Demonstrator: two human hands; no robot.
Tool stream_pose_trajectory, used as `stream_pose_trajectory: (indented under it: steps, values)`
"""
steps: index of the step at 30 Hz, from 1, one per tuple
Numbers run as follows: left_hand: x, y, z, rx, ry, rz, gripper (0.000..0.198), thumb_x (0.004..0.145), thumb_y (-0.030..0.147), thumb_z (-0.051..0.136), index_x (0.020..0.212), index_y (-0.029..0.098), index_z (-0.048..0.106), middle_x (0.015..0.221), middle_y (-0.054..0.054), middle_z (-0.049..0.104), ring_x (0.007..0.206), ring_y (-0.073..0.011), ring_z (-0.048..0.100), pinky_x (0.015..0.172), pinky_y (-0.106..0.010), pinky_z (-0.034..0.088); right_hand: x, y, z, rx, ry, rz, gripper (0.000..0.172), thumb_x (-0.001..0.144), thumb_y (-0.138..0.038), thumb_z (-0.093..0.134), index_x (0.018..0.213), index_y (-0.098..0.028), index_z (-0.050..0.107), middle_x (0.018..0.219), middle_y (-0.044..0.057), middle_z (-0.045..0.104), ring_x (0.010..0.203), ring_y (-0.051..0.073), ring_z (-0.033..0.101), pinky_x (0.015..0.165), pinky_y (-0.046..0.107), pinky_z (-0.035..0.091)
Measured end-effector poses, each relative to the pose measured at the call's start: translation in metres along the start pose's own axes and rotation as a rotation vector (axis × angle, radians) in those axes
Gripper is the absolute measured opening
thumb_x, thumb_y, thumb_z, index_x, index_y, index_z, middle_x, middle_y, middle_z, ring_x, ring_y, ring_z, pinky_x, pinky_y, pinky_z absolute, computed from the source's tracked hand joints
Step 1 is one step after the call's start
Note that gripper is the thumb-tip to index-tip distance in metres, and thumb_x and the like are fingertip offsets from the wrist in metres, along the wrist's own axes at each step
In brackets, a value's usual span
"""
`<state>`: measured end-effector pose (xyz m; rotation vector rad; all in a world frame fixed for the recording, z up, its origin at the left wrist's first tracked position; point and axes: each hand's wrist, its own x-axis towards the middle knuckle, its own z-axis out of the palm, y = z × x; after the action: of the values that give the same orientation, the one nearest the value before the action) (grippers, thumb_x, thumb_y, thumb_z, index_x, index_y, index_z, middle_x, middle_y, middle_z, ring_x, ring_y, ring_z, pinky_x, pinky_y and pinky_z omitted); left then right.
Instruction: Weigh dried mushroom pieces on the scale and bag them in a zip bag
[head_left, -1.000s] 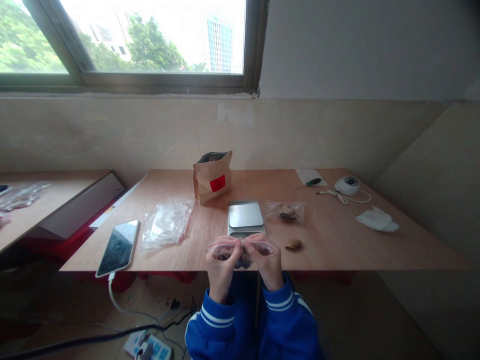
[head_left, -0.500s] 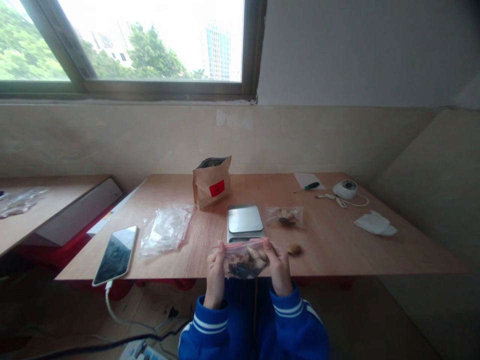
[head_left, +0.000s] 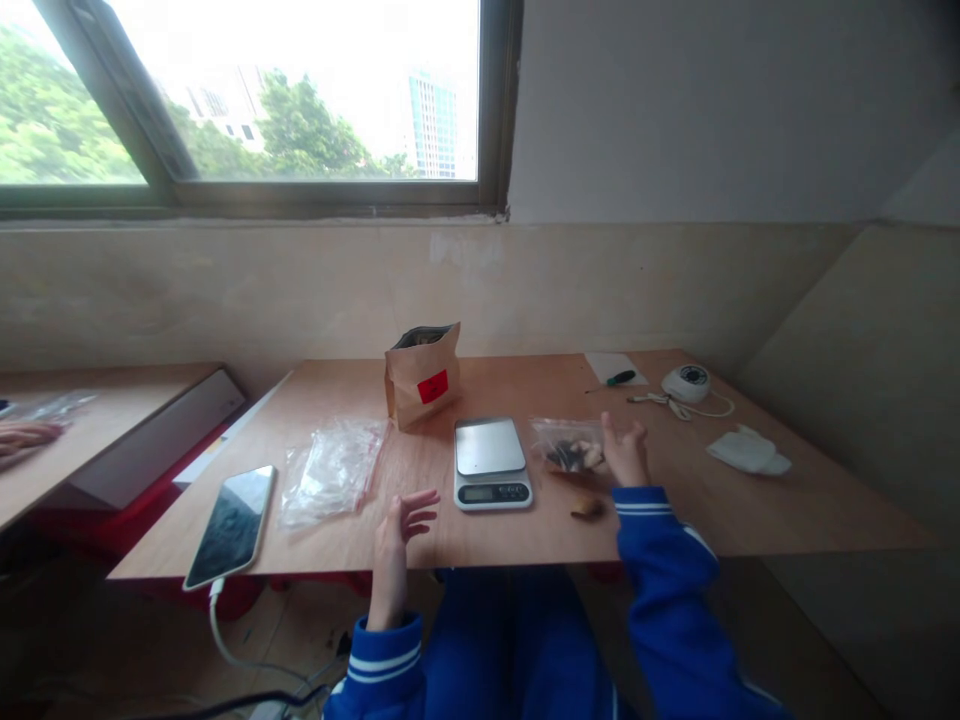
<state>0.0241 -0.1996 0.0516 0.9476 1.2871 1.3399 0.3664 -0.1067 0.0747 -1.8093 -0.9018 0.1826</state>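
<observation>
My right hand (head_left: pixel 628 452) is at the right end of a clear zip bag (head_left: pixel 574 450), thumb and fingers apart. Dark and pale dried pieces fill the bag, which lies right of the scale; whether the hand still touches it is hard to tell. A second bag that lay in this spot cannot be made out separately. In front of the bag rests a small brown piece (head_left: pixel 587 508). My left hand (head_left: pixel 405 530), holding nothing, hovers by the table's front edge with fingers spread. Between the hands stands a white kitchen scale (head_left: pixel 491 460), its metal plate bare.
Behind the scale stands an open brown paper pouch (head_left: pixel 424 378) with a red label. Clear plastic bags (head_left: pixel 334 470) and a plugged-in phone (head_left: pixel 231 525) lie left. A screwdriver (head_left: pixel 621 378), white camera (head_left: pixel 686 382) and white cloth-like item (head_left: pixel 748 450) are right. Another person's hand (head_left: pixel 30 435) shows far left.
The filled zip bag has gone from between both hands to the table right of the scale. My right hand moved right with it; my left let go and moved left. The scale's display is uncovered.
</observation>
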Motion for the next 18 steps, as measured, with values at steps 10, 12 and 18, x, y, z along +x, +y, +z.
stream_pose_trajectory:
  steps: [10,12,18]
  values:
    - [0.024,-0.002,-0.005,0.183,0.151,0.125,0.052,0.081,0.058,0.048,0.104,0.015,0.064,0.117,-0.014,0.064,0.097,-0.0256,0.061,0.080,-0.038,0.050,-0.096,0.036,-0.023,-0.273,-0.022,-0.576,0.043,0.088,-0.044,0.047,0.121,-0.017,0.056,0.131,0.019,0.045,0.125,0.035,0.043,0.098,0.054,0.039]
    - [0.047,-0.001,-0.006,0.281,0.216,0.224,0.049,0.077,0.051,0.057,0.112,0.017,0.058,0.124,-0.013,0.058,0.106,-0.0262,0.058,0.088,-0.041,0.048,-0.104,0.045,-0.027,-0.311,-0.116,-0.597,0.032,0.087,-0.038,0.050,0.111,-0.021,0.062,0.123,0.015,0.051,0.114,0.033,0.051,0.094,0.052,0.042]
    - [0.145,0.005,-0.008,0.465,0.316,0.414,0.089,0.060,0.035,0.076,0.135,0.013,0.034,0.142,-0.020,0.034,0.134,-0.0338,0.033,0.110,-0.050,0.030,-0.101,0.076,-0.032,-0.261,-0.397,-0.656,0.029,0.087,-0.021,0.044,0.101,-0.023,0.069,0.105,0.010,0.064,0.098,0.026,0.058,0.086,0.044,0.050]
